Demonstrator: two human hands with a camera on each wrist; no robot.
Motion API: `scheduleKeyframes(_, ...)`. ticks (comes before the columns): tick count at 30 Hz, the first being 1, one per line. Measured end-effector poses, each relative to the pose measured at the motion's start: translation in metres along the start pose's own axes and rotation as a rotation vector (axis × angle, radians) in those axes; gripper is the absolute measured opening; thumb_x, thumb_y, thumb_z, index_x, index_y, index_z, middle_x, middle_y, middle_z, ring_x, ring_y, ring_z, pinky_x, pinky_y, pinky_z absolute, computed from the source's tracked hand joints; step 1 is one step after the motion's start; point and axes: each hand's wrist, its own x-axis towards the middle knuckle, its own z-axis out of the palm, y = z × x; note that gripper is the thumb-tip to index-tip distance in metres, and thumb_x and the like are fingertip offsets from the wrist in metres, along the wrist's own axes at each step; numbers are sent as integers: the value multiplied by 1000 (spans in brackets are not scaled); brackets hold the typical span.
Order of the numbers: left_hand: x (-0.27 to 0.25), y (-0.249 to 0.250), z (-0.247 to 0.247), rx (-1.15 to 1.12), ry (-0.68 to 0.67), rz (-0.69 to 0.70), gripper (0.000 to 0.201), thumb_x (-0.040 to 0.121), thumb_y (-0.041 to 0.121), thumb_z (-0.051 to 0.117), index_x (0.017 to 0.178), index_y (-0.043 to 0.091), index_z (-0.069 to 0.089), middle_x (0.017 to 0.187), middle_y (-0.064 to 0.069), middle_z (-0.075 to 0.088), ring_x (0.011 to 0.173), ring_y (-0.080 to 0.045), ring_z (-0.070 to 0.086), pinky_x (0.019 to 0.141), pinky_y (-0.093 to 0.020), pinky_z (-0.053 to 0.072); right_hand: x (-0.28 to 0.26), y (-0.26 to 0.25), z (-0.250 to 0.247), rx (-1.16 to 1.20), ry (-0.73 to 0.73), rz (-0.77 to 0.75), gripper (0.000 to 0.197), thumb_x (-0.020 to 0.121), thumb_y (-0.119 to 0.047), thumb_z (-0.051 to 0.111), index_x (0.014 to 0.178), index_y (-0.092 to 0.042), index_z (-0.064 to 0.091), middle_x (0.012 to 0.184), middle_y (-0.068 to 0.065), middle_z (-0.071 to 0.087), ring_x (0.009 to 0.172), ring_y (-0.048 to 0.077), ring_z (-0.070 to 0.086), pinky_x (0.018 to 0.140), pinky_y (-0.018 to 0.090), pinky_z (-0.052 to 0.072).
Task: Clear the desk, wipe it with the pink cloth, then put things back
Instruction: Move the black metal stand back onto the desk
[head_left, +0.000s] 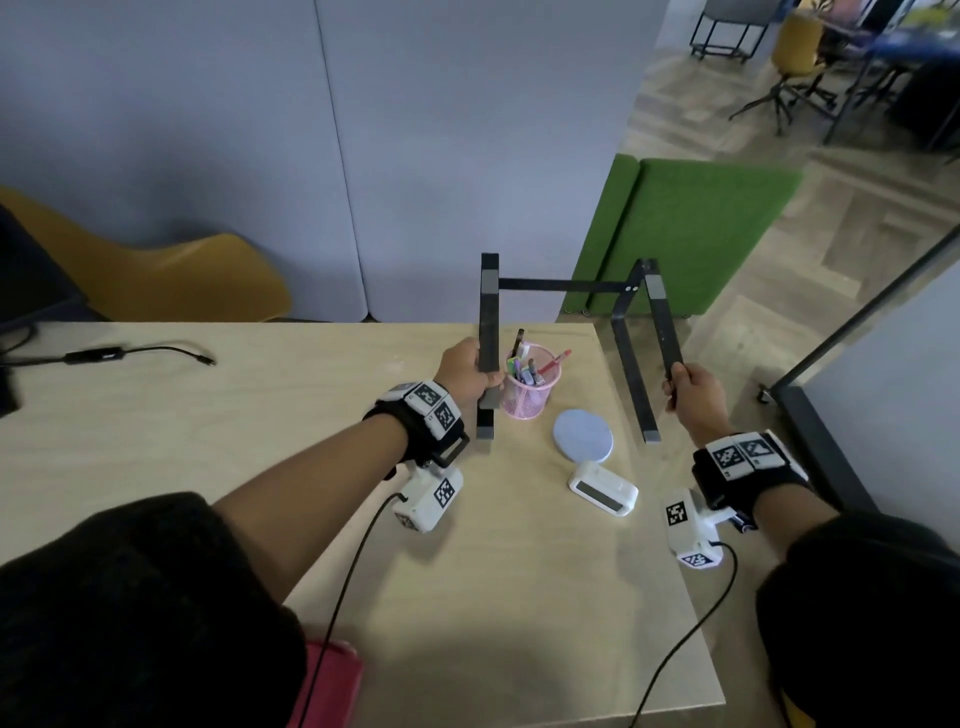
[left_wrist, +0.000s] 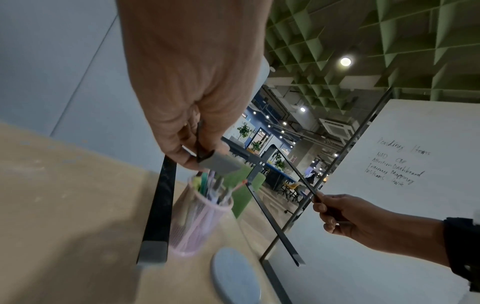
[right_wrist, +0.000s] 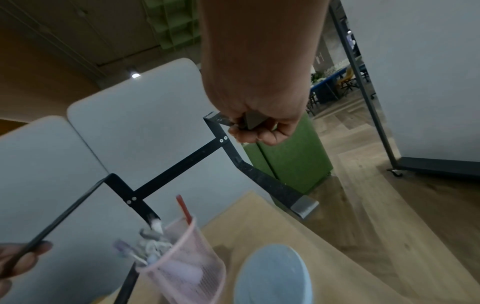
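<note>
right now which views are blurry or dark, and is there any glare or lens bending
Head view: sharp at the desk, bright, wide-angle bending at the edges, soft shadow near the pink cloth. Left wrist view: left hand close and soft, ceiling lamp flaring. Right wrist view: dim, pen cup smeared.
</note>
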Motion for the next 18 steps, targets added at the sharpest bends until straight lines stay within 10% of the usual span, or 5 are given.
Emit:
scheduleKeyframes(7,11,46,-66,13,34,86,14,85,4,64,96,6,56,106,-25,68,100,-35,67,90,-49,54,11,-82,-2,40,77,-69,40,100,-21,37,62,-16,45,58,1,46,45,11,44,35,11,35)
scheduleKeyframes(10,7,49,-104,8,73,69,13,85,5,64,97,4,58,107,-26,66,100,-37,66,87,-52,55,3,-113,13,44,79,-101,41,100,-22,38,60,-17,46,60,1,47,50,13,42,49,21,42)
scheduleKeyframes(13,-12,47,-143,5,116,50,9,87,4,61,83,10,57,100,-22,67,92,-33,67,76,-43,58,-14,-138,38,73,72,-107,41,98,-23,39,58,-18,47,60,1,48,49,12,46,59,30,41)
scheduleKeyframes(18,-65,9,-208,31,209,2,9,89,2,59,94,8,57,85,-10,63,67,-17,60,53,-20,56,-77,-169,105,144,1,-155,40,99,-17,36,59,-16,45,58,1,46,45,12,43,42,21,38)
